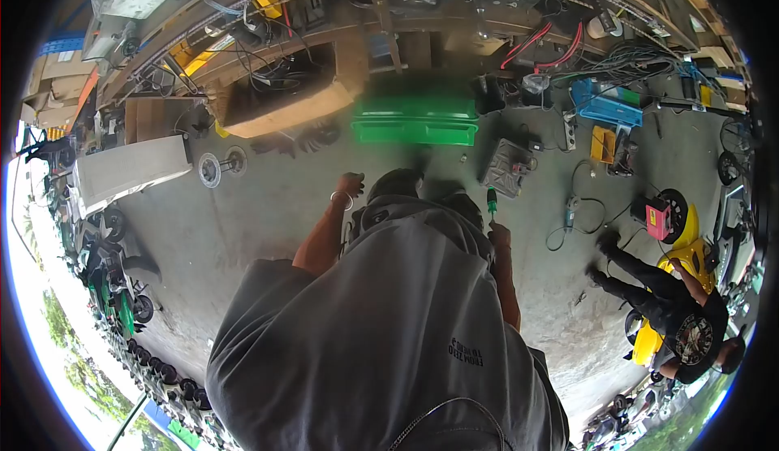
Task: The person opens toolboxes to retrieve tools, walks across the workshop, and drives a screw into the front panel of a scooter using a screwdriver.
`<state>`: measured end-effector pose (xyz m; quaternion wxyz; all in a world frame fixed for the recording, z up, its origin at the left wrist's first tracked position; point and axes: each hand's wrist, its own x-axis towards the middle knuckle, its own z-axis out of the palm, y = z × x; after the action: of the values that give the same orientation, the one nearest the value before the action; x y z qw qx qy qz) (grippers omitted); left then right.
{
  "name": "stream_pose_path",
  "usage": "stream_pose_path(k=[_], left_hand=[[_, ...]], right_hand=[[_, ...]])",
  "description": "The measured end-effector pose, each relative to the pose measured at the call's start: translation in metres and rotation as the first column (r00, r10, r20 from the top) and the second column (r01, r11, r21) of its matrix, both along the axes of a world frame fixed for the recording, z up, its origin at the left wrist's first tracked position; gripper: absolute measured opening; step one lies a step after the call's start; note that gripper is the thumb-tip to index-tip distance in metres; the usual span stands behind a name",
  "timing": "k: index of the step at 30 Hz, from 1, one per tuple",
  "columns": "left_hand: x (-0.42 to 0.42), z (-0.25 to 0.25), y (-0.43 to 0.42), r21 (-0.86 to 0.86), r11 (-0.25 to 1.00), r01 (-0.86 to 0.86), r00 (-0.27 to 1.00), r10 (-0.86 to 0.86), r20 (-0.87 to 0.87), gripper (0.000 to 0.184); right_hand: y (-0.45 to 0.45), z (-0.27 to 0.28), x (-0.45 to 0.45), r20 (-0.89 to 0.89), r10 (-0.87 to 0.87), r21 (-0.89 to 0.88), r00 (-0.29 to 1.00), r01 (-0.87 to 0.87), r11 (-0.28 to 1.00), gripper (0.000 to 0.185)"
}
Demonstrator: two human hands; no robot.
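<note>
My left hand (350, 184) hangs at my left side, a bracelet (342, 199) on its wrist. Its fingers are loosely bent, the thumb seems apart from them, and I see nothing in it. On the other side, my right hand (500, 235) is closed on a screwdriver (492, 199); its green and black handle points away from me, over the floor. Just beyond the handle, a grey tool case (509, 167) lies on the concrete. Straight ahead of my shoes stands a green crate (415, 132).
A cardboard box (292, 102) and a workbench (365, 33) run along the front. A wheel hub with discs (221, 167) lies left. At right are a blue bin (604, 103), cables (586, 207) on the floor and a co-worker (677, 313) by a yellow motorbike (694, 256).
</note>
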<state>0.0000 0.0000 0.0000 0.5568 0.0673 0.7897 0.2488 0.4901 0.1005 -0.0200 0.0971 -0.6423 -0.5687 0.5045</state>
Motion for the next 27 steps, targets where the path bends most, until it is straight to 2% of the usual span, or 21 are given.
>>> stream_pose_path(k=[2,3,5,6,8,10,11,12,13,14,15,17,20,24,26,27], left_hand=[[0.003,-0.01,-0.003,-0.083,0.995,0.048,0.998,-0.045,0.034,0.039],[-0.012,-0.005,0.009,-0.064,0.997,0.045,0.999,-0.044,0.023,0.039],[-0.008,0.0,0.014,-0.033,0.999,-0.01,1.0,0.01,0.004,0.038],[-0.005,0.002,0.013,-0.041,0.999,-0.005,1.0,0.006,0.018,0.038],[0.0,0.004,0.018,0.076,0.997,-0.012,1.0,0.011,0.009,0.037],[-0.003,0.012,0.026,0.035,0.999,0.023,0.996,-0.026,0.08,0.045],[-0.001,0.009,0.027,0.021,1.0,-0.018,0.995,0.016,0.099,0.045],[0.001,-0.001,0.028,-0.006,1.0,0.013,0.995,-0.012,0.094,0.045],[0.004,-0.007,0.023,-0.014,1.0,0.014,0.991,-0.011,0.134,0.045],[0.011,-0.001,0.02,-0.012,1.0,0.02,0.995,-0.018,0.1,0.044],[0.016,0.001,0.015,-0.025,0.999,0.047,0.995,-0.044,0.095,0.042],[0.026,0.004,0.017,-0.029,0.996,0.083,0.993,-0.081,0.087,0.041],[0.031,0.007,0.025,-0.111,0.983,0.144,0.986,-0.133,0.104,0.027],[0.047,0.003,0.033,-0.093,0.972,0.215,0.975,-0.208,0.079,0.026],[0.058,0.003,0.043,-0.074,0.946,0.316,0.949,-0.314,0.045,0.029],[0.067,0.007,0.05,-0.065,0.947,0.315,0.949,-0.313,0.036,0.029]], right_hand=[[0.009,0.02,-0.011,0.174,-0.232,-0.341,0.957,0.28,0.897,0.029],[0.022,0.031,-0.032,0.159,-0.234,-0.326,0.959,0.275,0.904,0.029],[0.025,0.046,-0.037,0.164,-0.399,-0.494,0.902,0.425,0.758,0.028],[0.024,0.053,-0.036,0.18,-0.402,-0.494,0.898,0.435,0.752,0.028],[0.024,0.061,-0.034,0.223,-0.445,-0.52,0.867,0.492,0.698,0.024],[0.02,0.061,-0.034,0.222,-0.453,-0.481,0.863,0.501,0.719,0.025],[0.019,0.065,-0.033,0.227,-0.425,-0.462,0.876,0.481,0.745,0.026],[0.011,0.051,-0.02,0.207,-0.3,-0.399,0.931,0.36,0.843,0.028],[0.006,0.061,-0.018,0.225,-0.34,-0.405,0.913,0.405,0.82,0.03],[0.0,0.065,-0.014,0.252,-0.32,-0.407,0.914,0.4,0.822,0.031],[-0.009,0.07,-0.013,0.263,-0.394,-0.416,0.88,0.472,0.777,0.033],[-0.016,0.066,-0.002,0.275,-0.406,-0.4,0.872,0.487,0.776,0.032],[-0.026,0.068,0.006,0.294,-0.388,-0.394,0.874,0.481,0.783,0.029],[-0.038,0.076,0.026,0.286,-0.387,-0.425,0.877,0.478,0.769,0.031],[-0.037,0.091,0.027,0.25,-0.46,-0.243,0.852,0.515,0.822,0.035],[-0.031,0.101,0.027,0.24,-0.462,-0.237,0.854,0.513,0.825,0.035]])
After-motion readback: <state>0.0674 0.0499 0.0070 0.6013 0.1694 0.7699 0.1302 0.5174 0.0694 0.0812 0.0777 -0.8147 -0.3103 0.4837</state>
